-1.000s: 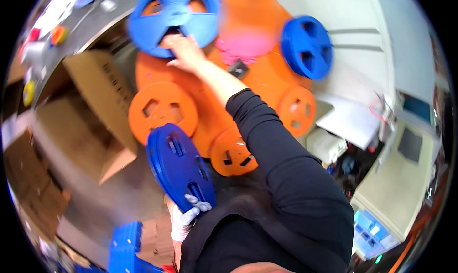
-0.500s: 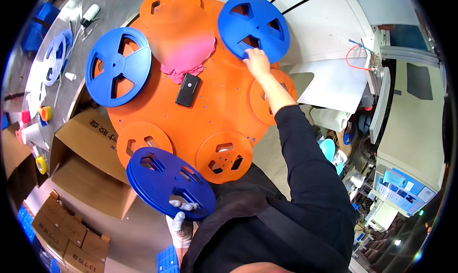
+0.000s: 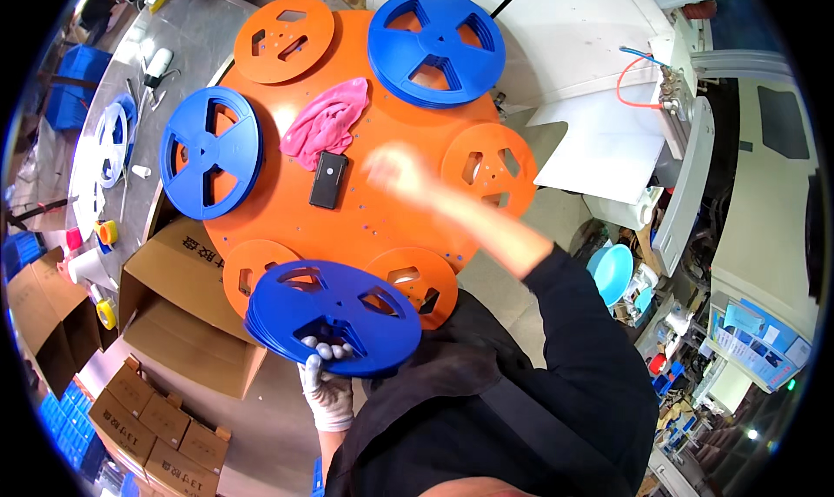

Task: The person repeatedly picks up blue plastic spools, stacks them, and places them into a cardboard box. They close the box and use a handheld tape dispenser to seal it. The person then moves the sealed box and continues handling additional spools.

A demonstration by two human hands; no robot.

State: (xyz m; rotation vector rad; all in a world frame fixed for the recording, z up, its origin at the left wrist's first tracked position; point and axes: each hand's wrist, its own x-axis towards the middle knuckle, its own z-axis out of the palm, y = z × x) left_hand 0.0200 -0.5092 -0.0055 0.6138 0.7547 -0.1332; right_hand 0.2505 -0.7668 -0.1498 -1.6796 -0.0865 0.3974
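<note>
My gloved left hand (image 3: 328, 400) grips a stack of blue plastic reels (image 3: 282, 316), fingers hooked through one of the cut-outs. The tilted stack is held in front of my body, over the near edge of an orange round table (image 3: 282, 210). My bare right hand (image 3: 400, 171) is over the table's middle, right of a black phone-like device (image 3: 328, 182); motion smears its fingers. Beside the device lies a crumpled pink cloth (image 3: 326, 123). Blue reels (image 3: 440, 41) are stacked at the far right, and more blue reels (image 3: 208, 156) sit at the left.
Orange discs with cut-outs lie around the table: far left (image 3: 278, 68), right (image 3: 491, 177), and two near ones partly behind the held stack. An open cardboard box (image 3: 187, 323) stands at the lower left. A grey workbench (image 3: 195, 41) carries tools; a white machine panel (image 3: 599, 141) is at right.
My right hand has left the far-right blue reels and moved left and nearer, toward the table's middle. The stack in my left hand has shifted slightly right and up, lying flatter.
</note>
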